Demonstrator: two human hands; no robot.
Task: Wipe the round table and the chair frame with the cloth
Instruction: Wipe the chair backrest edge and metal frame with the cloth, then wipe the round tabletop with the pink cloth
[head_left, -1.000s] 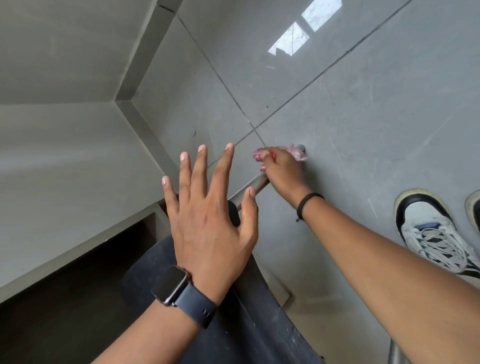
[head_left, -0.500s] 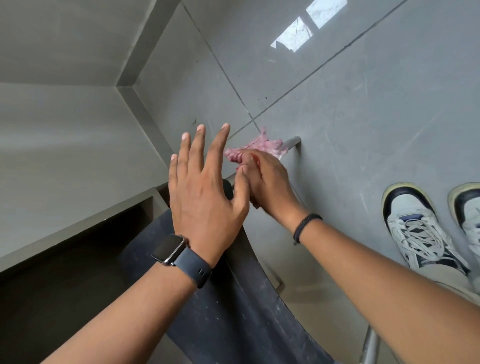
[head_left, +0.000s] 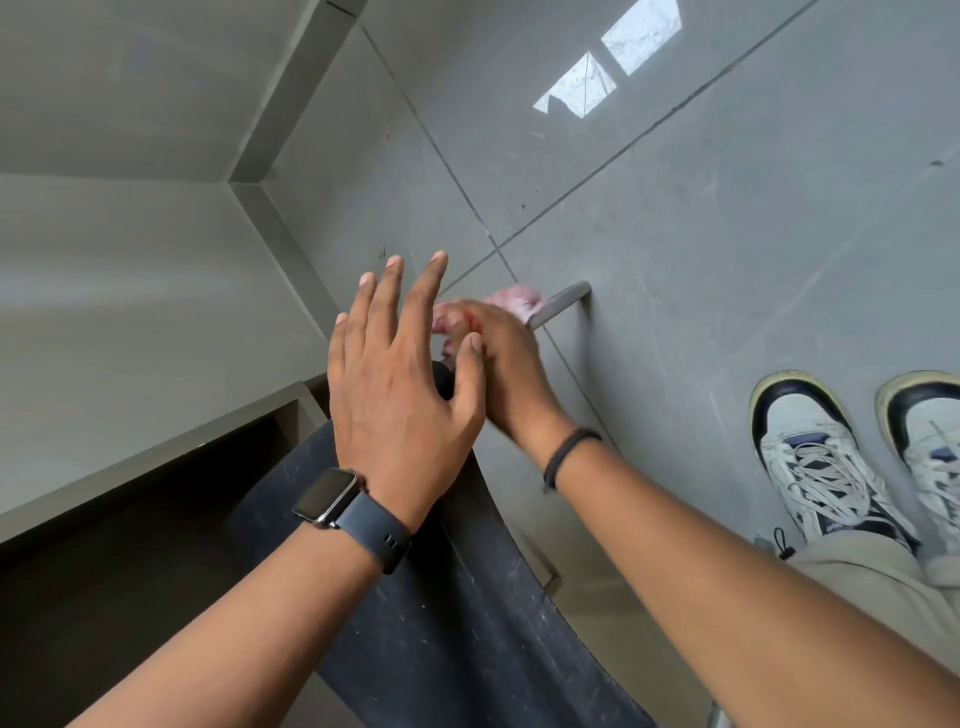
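Cloth (head_left: 511, 300), pink and bunched up, sits in the right hand (head_left: 506, 364), whose fingers are closed around it on the grey metal chair frame (head_left: 560, 304). The bar's end pokes out just past the cloth. The left hand (head_left: 402, 387) is flat and spread wide, holding nothing, over the top edge of the black chair back (head_left: 467, 597). Two shoes (head_left: 821, 457) stand on the grey tile floor (head_left: 727, 234), well apart from the bar. The floor around the bar is bare.
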